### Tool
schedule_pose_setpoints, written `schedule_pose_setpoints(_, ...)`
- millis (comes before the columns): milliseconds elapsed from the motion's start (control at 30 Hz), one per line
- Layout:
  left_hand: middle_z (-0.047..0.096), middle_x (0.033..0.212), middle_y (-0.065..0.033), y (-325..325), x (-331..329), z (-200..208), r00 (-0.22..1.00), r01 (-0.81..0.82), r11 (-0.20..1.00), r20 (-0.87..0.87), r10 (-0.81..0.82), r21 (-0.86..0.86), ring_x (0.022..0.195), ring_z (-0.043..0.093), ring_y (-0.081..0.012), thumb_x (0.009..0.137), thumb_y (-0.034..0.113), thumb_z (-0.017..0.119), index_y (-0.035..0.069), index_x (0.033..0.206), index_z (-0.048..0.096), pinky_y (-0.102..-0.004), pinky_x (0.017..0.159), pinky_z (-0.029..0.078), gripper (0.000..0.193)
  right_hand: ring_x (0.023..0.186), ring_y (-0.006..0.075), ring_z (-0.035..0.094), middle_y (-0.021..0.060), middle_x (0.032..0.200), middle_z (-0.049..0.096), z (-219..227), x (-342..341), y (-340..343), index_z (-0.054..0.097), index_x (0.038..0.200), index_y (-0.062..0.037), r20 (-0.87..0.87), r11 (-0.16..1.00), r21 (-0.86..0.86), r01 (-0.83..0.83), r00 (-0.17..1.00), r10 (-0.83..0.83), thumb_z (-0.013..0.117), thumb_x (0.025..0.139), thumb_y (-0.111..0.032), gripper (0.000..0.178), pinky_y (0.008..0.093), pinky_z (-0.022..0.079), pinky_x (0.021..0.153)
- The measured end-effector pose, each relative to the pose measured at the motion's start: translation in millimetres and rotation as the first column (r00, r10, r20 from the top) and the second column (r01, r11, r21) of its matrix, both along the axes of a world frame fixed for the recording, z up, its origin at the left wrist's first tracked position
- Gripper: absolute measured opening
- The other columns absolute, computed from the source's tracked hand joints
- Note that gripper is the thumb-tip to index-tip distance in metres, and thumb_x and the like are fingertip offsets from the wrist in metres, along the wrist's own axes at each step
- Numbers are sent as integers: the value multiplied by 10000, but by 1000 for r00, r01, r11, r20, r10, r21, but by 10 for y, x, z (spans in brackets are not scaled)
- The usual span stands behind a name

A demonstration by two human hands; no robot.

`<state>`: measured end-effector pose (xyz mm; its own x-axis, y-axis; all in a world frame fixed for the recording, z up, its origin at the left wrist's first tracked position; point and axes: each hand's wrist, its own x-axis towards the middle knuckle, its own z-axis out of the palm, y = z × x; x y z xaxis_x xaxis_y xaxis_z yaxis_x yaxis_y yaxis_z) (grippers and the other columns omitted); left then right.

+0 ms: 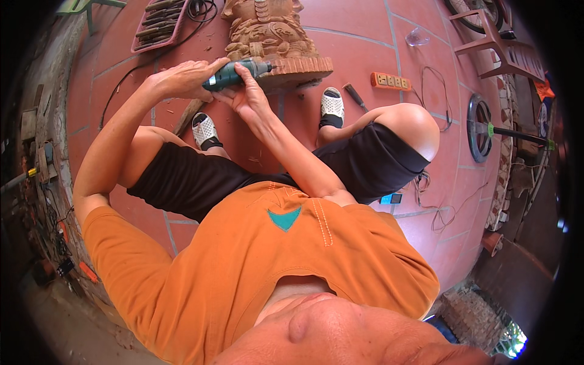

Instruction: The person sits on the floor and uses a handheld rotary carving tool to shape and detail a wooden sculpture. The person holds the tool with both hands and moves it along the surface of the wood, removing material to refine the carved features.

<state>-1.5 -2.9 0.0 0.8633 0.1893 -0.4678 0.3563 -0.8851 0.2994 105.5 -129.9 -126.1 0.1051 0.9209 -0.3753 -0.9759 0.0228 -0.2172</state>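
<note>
A dark green die grinder (228, 74) lies nearly level between my two hands, its grey nose pointing right. My left hand (190, 79) is closed around the rear of its body, with the fingers along the top. From below, my right hand (246, 100) grips the body near the front, thumb over it. The grinder's thin tip is at the left edge of the thick base (307, 66) of a carved wooden statue (267, 38); whether it touches the wood I cannot tell. The statue's top is cut off by the frame.
A pink basket (138, 40) of carving tools stands far left beside black cable. Right of the statue lie a dark-handled chisel (354, 96), an orange power strip (391, 81) and a clear cup (418, 38). A plastic chair (511, 56) and a black wheel (480, 128) are farther right.
</note>
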Motion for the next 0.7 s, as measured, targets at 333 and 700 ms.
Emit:
schedule_pose_setpoints(333,623,1092,-236,35,-26,-50,1000,25,1000,-5,-25,17,1051,608,-382,716,181,770,69,1489,283,-464,900,480,921,1061,376,659,145,1188,622,-17,-19,3,541,1237,-83,-1,1000,10,14,1000,-14,742,874,-317,476,602,562,871)
schedule_pose_setpoints(700,631,1031,-237,-20,15,28,1000,-15,1000,-8,15,26,1011,614,-395,710,199,785,81,1471,290,-472,868,481,915,1041,372,668,131,1161,636,13,34,43,553,1226,-88,10,1000,3,-4,1000,4,741,876,-315,458,585,571,865)
